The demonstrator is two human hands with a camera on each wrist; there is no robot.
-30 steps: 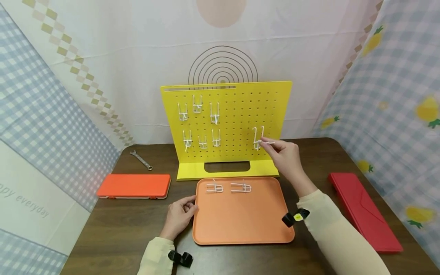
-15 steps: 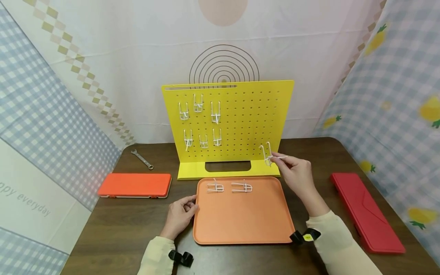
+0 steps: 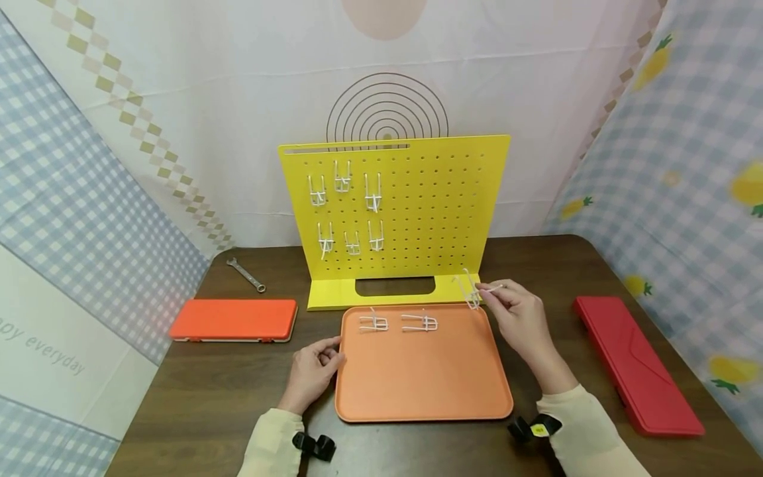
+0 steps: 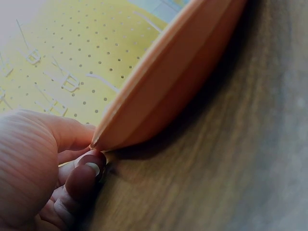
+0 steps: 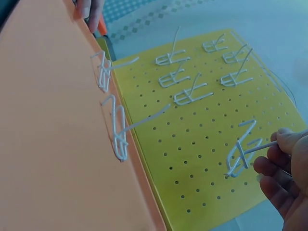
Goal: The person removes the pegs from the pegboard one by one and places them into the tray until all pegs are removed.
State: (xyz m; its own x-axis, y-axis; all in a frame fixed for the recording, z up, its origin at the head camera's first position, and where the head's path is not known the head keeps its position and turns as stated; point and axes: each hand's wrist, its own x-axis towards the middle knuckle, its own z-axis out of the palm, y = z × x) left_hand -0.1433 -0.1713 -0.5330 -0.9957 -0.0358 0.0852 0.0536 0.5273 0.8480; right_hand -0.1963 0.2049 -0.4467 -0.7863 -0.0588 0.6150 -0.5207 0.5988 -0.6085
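Observation:
My right hand pinches the straight prong of a white wire pegboard hook between thumb and fingers. That hook hangs over the back right corner of the orange tray, apart from the board's face. With its thumb on top and fingers curled beneath, my left hand grips the tray's left rim. Two more hooks, the left one and the right one, lie along the tray's far side. Behind the tray stands a yellow pegboard. Several white hooks hang on its left half in two rough rows.
An orange-red flat case lies left of the tray, and a wrench lies behind it. At the far right is a red case. Patterned cloth hangs around the dark wooden table.
My right hand has drawn the hook away from the pegboard's lower right, down and slightly rightward toward the tray's back corner. The left hand stays at the tray's rim.

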